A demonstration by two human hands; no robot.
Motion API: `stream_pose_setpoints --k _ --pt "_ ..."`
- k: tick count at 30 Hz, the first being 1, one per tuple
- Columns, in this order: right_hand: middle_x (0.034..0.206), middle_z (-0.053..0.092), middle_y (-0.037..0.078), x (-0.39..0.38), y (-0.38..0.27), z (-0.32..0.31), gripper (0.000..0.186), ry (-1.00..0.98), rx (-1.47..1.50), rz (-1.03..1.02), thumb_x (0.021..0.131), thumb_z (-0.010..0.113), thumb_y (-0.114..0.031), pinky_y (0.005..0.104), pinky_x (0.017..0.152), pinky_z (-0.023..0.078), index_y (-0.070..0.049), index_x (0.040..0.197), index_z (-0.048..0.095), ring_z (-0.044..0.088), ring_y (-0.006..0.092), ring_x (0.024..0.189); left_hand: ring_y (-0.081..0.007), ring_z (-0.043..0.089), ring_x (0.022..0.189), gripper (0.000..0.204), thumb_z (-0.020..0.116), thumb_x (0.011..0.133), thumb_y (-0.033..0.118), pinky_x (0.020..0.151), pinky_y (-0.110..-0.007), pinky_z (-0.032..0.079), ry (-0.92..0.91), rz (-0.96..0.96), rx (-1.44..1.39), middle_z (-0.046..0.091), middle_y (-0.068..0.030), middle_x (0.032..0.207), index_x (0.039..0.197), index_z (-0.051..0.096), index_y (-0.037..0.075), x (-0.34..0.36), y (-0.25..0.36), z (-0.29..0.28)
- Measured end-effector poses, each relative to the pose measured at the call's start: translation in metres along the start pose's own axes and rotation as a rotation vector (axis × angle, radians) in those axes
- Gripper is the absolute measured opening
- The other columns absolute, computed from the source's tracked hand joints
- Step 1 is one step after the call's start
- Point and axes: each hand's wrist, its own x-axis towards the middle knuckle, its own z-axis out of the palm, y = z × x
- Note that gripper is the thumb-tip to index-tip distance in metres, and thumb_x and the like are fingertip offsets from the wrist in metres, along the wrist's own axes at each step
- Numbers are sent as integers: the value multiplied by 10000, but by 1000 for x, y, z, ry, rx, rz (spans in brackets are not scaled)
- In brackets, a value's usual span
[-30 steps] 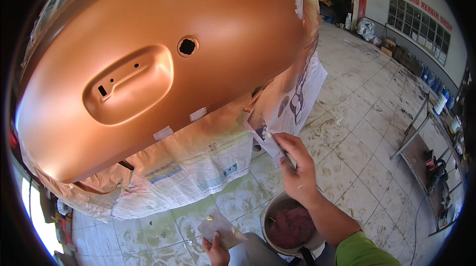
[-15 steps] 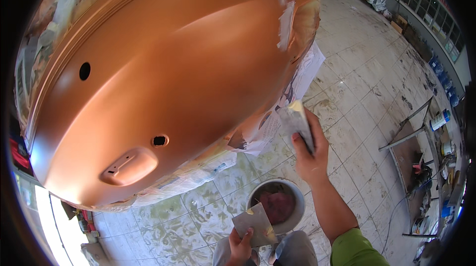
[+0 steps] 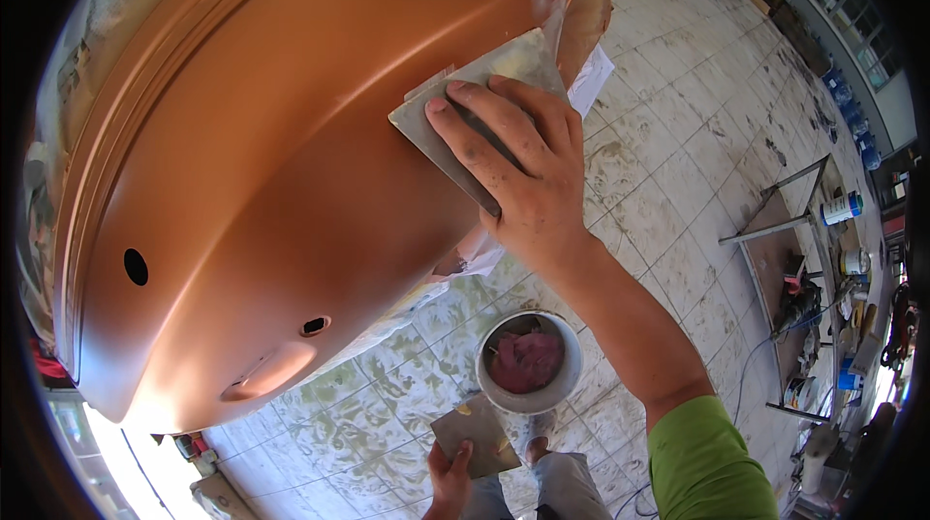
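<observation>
My right hand (image 3: 518, 152) grips a flat grey spreader (image 3: 417, 115) with pale yellow smears, held at or just over the copper-coloured vehicle panel (image 3: 252, 210) at its upper right, beside pale patches (image 3: 549, 16); whether it touches is hard to tell. The panel has a recess and holes lower left. Low in the picture, my left hand (image 3: 451, 476) holds a square grey plate (image 3: 475, 433) with small yellow dabs, over my legs.
A bucket (image 3: 572, 365) holding maroon cloth stands on the stained tiled floor (image 3: 668, 113), below the panel. A metal rack (image 3: 765, 239) with cans and tools is at the right, water jugs (image 3: 848, 118) along the wall behind. Masking paper (image 3: 586, 84) hangs from the panel's edge.
My right hand has moved up and left with the spreader onto the panel's upper right area. The view has shifted toward that end. My left hand still holds the plate low down.
</observation>
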Motion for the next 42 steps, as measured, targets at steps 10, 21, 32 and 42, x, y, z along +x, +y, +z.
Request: stream_pose_setpoints --k 10,21,32,42 --pt "1332 587 -13 -14 -1 -43 580 -264 22 24 638 809 -141 512 1039 410 -185 1209 718 576 268 1187 -114 619 1007 296 668 987 96 911 -284 489 -40 -6 97 698 -57 1111 1243 606 -41 -8 9 10" --pt "1295 567 54 2 -11 -24 421 -155 -22 12 721 733 -120 546 1016 396 -217 1130 712 580 291 1182 -100 615 970 255 660 985 77 880 -268 487 -19 9 125 699 -50 1080 1205 615 -44 -6 10 6" --pt "1258 617 15 3 17 -47 479 -208 -81 -1 704 760 -99 483 1025 414 -242 1161 741 593 262 1181 -107 618 978 250 664 982 70 891 -277 486 -9 25 125 704 -61 1087 1202 627 -45 -6 14 3" --pt "1219 607 17 -11 9 -35 358 -234 -103 -28 726 740 -169 503 999 422 -249 1075 743 599 221 1155 -105 611 1002 261 670 986 73 911 -267 476 -27 -42 122 697 -49 1095 1218 620 -35 -3 -9 -7"
